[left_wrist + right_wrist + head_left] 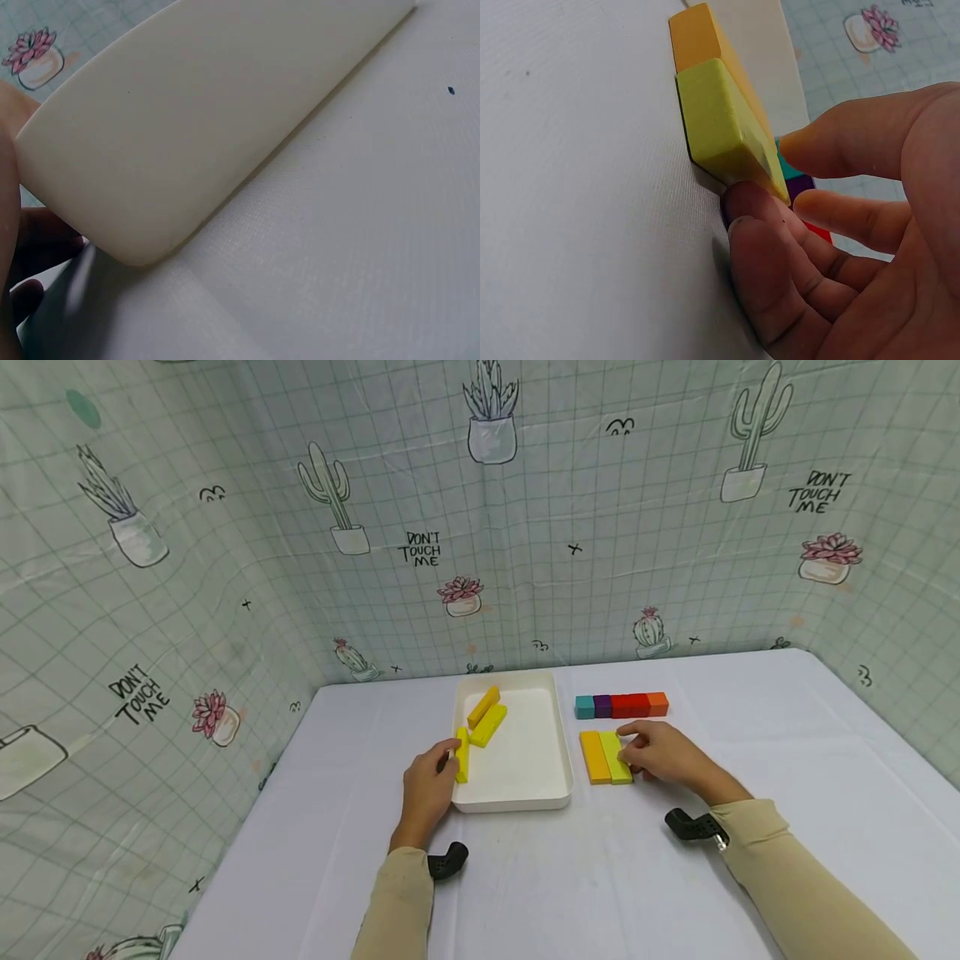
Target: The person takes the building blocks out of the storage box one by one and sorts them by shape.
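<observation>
At the left rim of the white tray (525, 777), my left hand (429, 785) has its fingers and thumb bent about the edge, beside a yellow block (462, 756) along that wall. Against the tray's outer wall (187, 135), the left wrist view shows only part of that hand, and some fingertips are hidden. On the right, my right hand (660, 756) touches a lime-yellow block (616, 758) with its fingertips, not wrapped around it. This block (724, 120) lies flush alongside an orange-yellow block (595, 758) on the table.
Inside the tray lie another yellow block (489, 726) and an orange-yellow block (483, 707). Behind the right-hand pair stands a row of teal (585, 707), purple (602, 707), red (630, 706) and orange blocks (657, 704). A patterned cloth backdrop (540, 510) rises behind the white table.
</observation>
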Tool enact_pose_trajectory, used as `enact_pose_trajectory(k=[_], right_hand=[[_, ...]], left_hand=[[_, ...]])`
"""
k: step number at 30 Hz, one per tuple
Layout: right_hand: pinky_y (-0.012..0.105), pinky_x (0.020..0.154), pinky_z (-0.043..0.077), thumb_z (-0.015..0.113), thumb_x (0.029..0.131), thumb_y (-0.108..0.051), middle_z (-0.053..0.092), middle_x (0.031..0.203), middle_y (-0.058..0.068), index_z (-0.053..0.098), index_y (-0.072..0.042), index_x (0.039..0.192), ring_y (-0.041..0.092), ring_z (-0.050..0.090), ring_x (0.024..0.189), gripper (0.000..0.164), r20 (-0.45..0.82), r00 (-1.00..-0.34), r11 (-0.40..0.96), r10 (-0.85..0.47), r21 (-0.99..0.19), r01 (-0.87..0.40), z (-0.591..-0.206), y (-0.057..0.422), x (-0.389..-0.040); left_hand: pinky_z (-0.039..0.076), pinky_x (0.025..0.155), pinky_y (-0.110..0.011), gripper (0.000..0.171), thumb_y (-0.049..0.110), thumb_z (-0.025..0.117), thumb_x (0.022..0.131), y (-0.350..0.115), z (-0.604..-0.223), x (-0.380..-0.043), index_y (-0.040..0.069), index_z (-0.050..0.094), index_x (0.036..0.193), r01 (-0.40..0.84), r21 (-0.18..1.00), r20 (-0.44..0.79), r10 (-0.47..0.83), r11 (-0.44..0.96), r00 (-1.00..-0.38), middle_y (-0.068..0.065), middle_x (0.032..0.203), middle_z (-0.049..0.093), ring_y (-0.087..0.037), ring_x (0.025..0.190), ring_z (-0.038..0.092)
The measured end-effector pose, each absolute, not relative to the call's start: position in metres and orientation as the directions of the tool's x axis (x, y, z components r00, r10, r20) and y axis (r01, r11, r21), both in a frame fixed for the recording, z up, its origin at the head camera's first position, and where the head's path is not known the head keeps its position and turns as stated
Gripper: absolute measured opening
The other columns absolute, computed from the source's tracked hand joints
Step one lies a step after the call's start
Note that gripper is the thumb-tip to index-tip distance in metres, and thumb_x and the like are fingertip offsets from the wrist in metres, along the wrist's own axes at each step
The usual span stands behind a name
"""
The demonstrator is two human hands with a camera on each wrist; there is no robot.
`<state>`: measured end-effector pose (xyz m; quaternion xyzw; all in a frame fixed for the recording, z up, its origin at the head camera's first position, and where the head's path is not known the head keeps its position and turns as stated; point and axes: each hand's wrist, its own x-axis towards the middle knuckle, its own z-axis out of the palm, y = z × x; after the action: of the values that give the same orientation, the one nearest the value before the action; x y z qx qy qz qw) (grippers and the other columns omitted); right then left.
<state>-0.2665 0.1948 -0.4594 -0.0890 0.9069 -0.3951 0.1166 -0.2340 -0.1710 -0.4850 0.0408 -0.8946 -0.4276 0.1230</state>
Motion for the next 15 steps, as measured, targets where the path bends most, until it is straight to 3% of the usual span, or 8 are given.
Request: enact_pose_trajectory(k=[15], right_hand=[[0.034, 0.068, 0.055, 0.064, 0.097, -0.023, 0.067, 0.097, 0.012, 0.06, 0.0, 0.132, 0.025, 0.062, 0.076, 0.043, -0.087, -0.969, 0.58, -0.231, -0.812, -0.065, -0.4512, 0.194, -0.2718]], left_hand=[[0.044, 0.102, -0.05, 0.034, 0.022, 0.056, 0.098, -0.1728, -0.4848, -0.2347, 0.022, 0.068, 0.13, 0.038, 0.77, 0.191, -0.173, 0.637, -0.966, -0.005, 0.125, 0.067, -0.026, 0.111, 0.057]])
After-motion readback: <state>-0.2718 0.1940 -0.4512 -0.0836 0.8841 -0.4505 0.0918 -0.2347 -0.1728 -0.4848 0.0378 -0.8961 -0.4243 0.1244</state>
